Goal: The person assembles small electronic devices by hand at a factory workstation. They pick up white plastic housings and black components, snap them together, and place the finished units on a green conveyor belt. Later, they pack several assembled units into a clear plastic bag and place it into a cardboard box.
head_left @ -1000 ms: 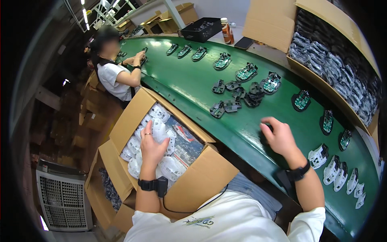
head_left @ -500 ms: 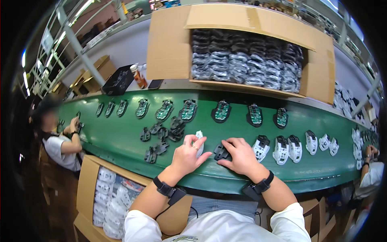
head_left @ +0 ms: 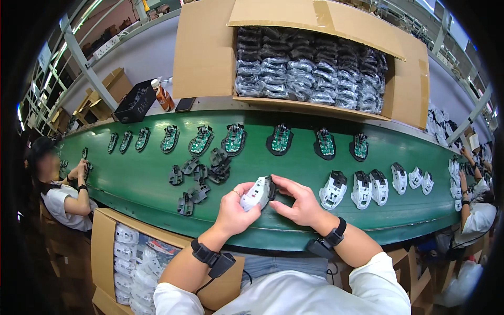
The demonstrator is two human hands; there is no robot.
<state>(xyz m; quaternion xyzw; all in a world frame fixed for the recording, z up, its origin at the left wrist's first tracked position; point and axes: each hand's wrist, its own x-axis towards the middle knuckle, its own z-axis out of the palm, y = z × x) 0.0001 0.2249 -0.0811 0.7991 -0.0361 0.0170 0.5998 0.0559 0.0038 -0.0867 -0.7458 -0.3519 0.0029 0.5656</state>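
Observation:
My left hand (head_left: 232, 212) is closed round a white computer mouse shell (head_left: 255, 196), tilted on its side above the belt's near edge. From the right, the curled fingers of my right hand (head_left: 303, 203) press a black plastic mouse part (head_left: 271, 188) against the shell. The two pieces touch; whether they are locked together I cannot tell. Left of my hands lies a loose cluster of similar black plastic parts (head_left: 200, 173). White shells with black tops (head_left: 333, 190) stand in a row to the right.
Mouse bases with green circuit boards (head_left: 233, 138) line the green belt (head_left: 262, 118). Behind stands a carton (head_left: 202, 63) of bagged dark parts, near a bottle (head_left: 162, 95) and a black bin (head_left: 135, 102). A carton (head_left: 105, 247) of white shells sits at lower left. Co-workers sit at both ends.
The white shell, upright in my left hand before, is now tilted toward the middle. My right hand has brought the black part up against it. The whole view has shifted slightly.

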